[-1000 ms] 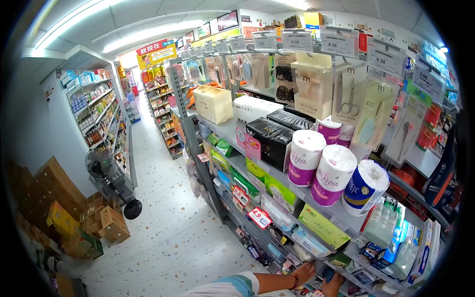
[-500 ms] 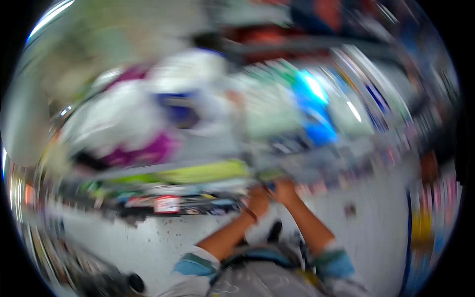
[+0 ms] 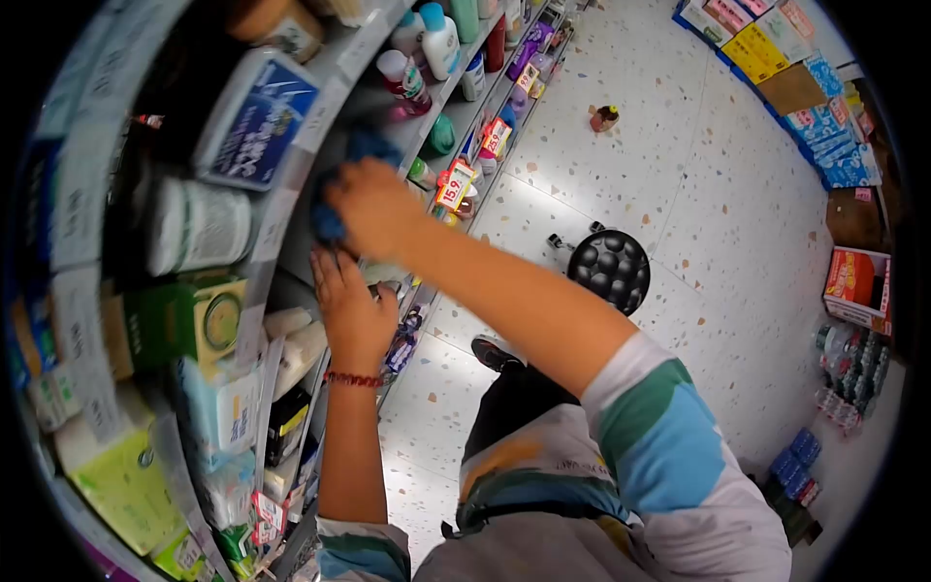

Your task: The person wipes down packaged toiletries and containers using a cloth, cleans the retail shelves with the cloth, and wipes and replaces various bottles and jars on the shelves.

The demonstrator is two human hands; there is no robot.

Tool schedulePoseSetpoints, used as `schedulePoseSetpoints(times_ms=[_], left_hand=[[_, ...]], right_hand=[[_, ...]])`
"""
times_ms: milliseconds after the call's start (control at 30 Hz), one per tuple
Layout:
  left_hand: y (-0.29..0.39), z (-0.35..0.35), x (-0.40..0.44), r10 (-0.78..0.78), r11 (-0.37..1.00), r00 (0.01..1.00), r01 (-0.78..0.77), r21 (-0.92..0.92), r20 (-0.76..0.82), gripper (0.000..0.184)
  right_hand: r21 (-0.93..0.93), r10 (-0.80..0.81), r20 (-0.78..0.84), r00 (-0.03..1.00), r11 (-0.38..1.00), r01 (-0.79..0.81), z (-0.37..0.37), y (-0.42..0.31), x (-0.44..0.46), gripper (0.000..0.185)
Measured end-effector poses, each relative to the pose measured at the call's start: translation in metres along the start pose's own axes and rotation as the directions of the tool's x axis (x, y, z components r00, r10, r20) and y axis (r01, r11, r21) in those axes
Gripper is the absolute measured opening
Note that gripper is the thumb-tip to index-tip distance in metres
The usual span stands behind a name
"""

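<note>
My right hand (image 3: 376, 209) is closed around a blue cloth (image 3: 373, 147), pressed down on a grey shelf (image 3: 301, 238); parts of the cloth show above and left of the fingers. Just below it lies my left hand (image 3: 355, 308), fingers stretched toward the shelf edge, with a beaded red bracelet (image 3: 354, 379) at the wrist. Nothing shows in its grasp. Beyond the cloth, a bottle with a pink cap (image 3: 402, 80) and a white bottle with a blue cap (image 3: 439, 44) stand on the shelf.
Boxes and tubs such as a white jar (image 3: 204, 228) and a green box (image 3: 194, 318) fill the shelves at left. Price tags (image 3: 454, 184) line the lower edge. A round black stool (image 3: 609, 270) stands on the speckled floor (image 3: 621, 175). Stacked cartons (image 3: 824, 116) line the right side.
The view has swung from a blurred look along shelves of packages to this shelf. My hands were close together low in front; now they reach onto the shelf, the right with the cloth.
</note>
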State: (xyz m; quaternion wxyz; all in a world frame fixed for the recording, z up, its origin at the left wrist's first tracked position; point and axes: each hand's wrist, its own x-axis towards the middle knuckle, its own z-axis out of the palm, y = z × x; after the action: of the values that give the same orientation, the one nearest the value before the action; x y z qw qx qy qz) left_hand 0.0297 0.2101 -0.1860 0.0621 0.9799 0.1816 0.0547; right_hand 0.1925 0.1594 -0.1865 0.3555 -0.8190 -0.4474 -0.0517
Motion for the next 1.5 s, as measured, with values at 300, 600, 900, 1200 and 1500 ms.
schedulePoseSetpoints(times_ms=[300,600,900,1200,1500], left_hand=[[0.015,-0.018,-0.003,-0.061,0.997,0.997,0.063,-0.052,0.04,0.067],[0.016,-0.025,-0.009,-0.21,0.935,0.963,0.248,-0.253,0.168,0.055],[0.02,-0.027,0.01,0.003,1.0,0.997,-0.001,-0.022,0.074,0.067],[0.024,-0.023,0.007,-0.175,0.984,0.981,0.177,-0.018,0.088,0.071],[0.014,-0.017,-0.004,-0.227,0.973,0.964,0.231,-0.015,0.141,0.065]], right_hand=[[-0.085,0.151,-0.294,0.944,0.979,-0.183,0.048,0.003,0.06,0.033],[0.023,0.24,-0.027,0.971,0.971,-0.239,0.086,-0.034,0.122,0.037],[-0.062,0.359,-0.077,0.93,0.929,-0.364,0.088,0.008,0.177,0.04],[-0.056,0.368,-0.069,0.927,0.926,-0.372,0.108,0.021,0.214,0.043],[0.062,0.318,-0.009,0.948,0.947,-0.316,0.13,-0.017,0.188,0.047]])
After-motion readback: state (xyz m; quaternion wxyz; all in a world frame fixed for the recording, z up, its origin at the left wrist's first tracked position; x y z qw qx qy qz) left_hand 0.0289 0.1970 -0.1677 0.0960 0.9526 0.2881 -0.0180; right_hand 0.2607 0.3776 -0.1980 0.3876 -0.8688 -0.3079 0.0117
